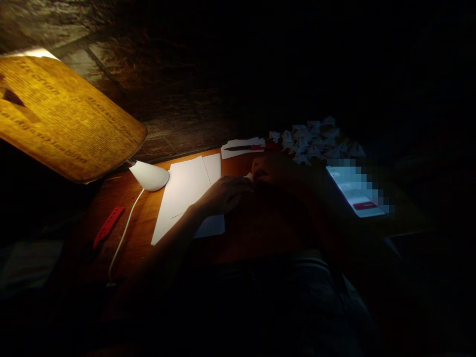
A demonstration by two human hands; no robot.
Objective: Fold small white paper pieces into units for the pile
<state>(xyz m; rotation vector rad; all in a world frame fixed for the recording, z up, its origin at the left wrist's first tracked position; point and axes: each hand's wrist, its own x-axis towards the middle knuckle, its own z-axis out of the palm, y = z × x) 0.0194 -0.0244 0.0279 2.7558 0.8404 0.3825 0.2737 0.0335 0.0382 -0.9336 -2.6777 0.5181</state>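
Holding a small paper (250, 176) just right of the sheets (188, 183), the right hand (269, 169) bends its fingers around it; the left hand (223, 194) has its fingertips at the paper, but shadow leaves its grip impossible to tell. Right of the sheets' far end, a knife (240, 148) lies on slips (232, 154); farther right, folded papers (310, 141) cluster. A lit screen (347, 187) is well right of the sheets. Left of them are the lamp (85, 126), its cord (123, 233) and a red tool (108, 227) on the desk (143, 218).

The left edge crops the lampshade (70, 119); fingers (238, 184) partly hide a white piece (249, 176).
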